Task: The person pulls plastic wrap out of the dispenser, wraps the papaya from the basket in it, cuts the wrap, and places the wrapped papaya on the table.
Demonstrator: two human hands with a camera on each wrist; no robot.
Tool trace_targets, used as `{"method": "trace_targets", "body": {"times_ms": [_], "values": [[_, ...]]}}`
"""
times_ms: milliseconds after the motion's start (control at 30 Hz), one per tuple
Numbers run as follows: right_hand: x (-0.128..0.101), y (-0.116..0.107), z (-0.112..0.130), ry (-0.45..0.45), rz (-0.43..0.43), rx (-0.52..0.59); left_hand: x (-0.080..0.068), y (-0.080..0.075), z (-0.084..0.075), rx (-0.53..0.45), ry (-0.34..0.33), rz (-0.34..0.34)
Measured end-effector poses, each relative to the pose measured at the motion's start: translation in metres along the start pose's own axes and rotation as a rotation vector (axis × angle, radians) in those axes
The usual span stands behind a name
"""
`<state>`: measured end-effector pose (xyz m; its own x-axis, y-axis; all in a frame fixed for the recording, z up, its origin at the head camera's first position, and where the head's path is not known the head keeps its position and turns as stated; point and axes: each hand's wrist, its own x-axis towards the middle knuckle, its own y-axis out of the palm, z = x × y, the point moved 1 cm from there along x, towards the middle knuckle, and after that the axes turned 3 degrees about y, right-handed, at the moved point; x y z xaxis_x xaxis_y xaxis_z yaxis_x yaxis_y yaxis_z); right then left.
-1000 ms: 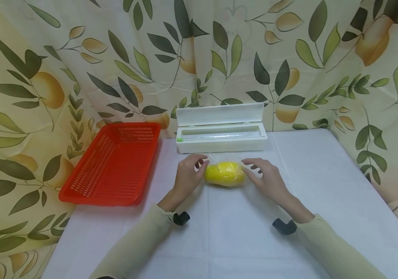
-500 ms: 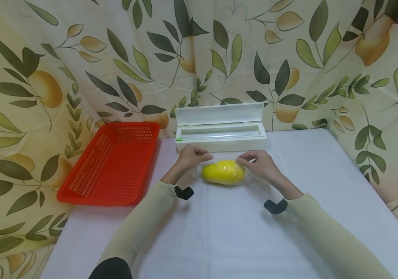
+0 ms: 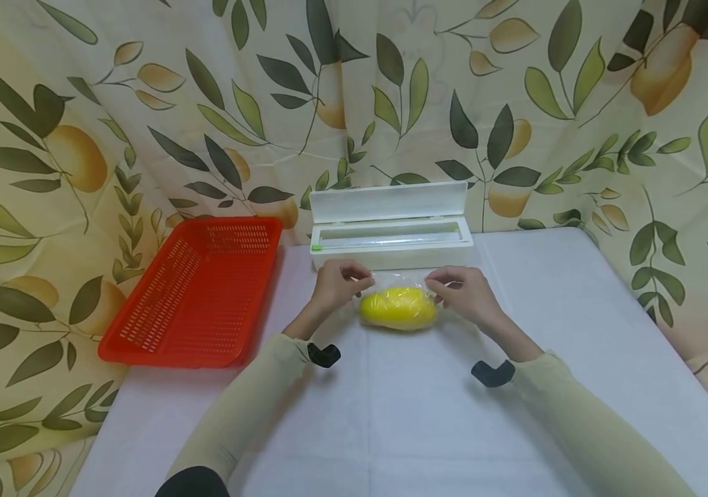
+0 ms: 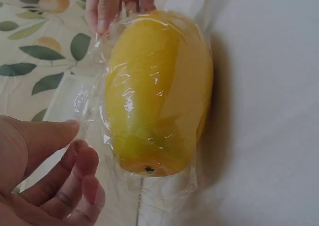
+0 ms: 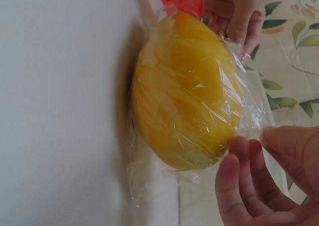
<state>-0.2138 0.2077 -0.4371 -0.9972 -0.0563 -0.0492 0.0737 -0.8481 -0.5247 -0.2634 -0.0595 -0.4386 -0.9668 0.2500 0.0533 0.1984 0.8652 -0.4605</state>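
Observation:
A yellow mango [image 3: 399, 308] lies on the white table [image 3: 428, 414], covered in clear cling film [image 4: 92, 101]. My left hand [image 3: 340, 283] pinches the film's edge at the mango's left end, thumb and fingers [image 4: 55, 136] closed on the film. At the other end my right hand [image 3: 462, 291] pinches the film, its fingers [image 5: 279, 146] curled on the loose edge [image 5: 251, 113]. The mango [image 4: 157, 91] fills both wrist views [image 5: 184, 111].
A white cling-film dispenser [image 3: 391, 231] with its lid up stands just behind the mango. A red perforated basket [image 3: 195, 293] sits at the table's left. A leaf-and-fruit patterned curtain [image 3: 81, 138] hangs behind and at both sides.
Both hands moved from the mango's ends to its far side and took hold of the film there. The film now lies drawn over the mango's top.

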Motion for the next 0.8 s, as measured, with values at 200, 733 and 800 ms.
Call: {"method": "trace_targets", "body": {"times_ms": [200, 733, 800], "values": [[-0.009, 0.001, -0.003, -0.045, 0.034, -0.004, -0.015, 0.0, 0.003, -0.002, 0.07, 0.002], [-0.021, 0.01, -0.009, -0.269, -0.032, -0.143, -0.037, 0.012, 0.011, 0.162, 0.441, -0.022], [-0.021, 0.011, -0.01, -0.274, -0.042, -0.146, -0.038, 0.013, 0.012, 0.173, 0.439, -0.036]]}}
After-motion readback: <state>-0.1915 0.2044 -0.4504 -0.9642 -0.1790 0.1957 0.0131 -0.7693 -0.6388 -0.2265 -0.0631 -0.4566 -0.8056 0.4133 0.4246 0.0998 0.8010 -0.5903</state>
